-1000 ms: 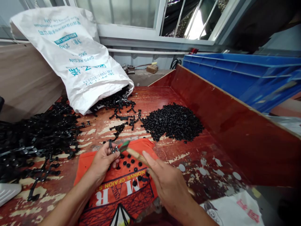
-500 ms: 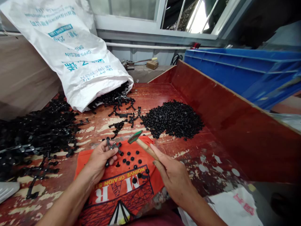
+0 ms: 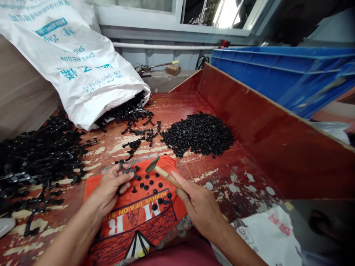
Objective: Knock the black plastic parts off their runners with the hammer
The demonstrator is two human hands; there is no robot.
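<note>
a worker's left hand [image 3: 111, 186] pinched a black jointed linkage [image 3: 128, 170] between thumb and fingers above the far left part of an orange cloth [image 3: 135, 223], as the right hand [image 3: 198, 207], at the cloth's right side, gripped a wooden-handled hammer [image 3: 166, 176], forefinger laid along the handle. the hammer's head hung over the cloth, just beside the linkage but apart from it. round black caps [image 3: 151, 182] dotted the cloth between the two hands. beyond its far right corner, on a worn red table [image 3: 199, 173], rose a heap of small black pieces [image 3: 198, 135]; left of the cloth sprawled a tangle of more linkages [image 3: 41, 159], and beyond it to the left a white sack [image 3: 102, 88] gaped with others. to this onlooker, the step in hand looked like hammer work on the held part. the next move seemed to call for a steady pinch, fingertips clear of the head, and a short, well-aimed tap.
</note>
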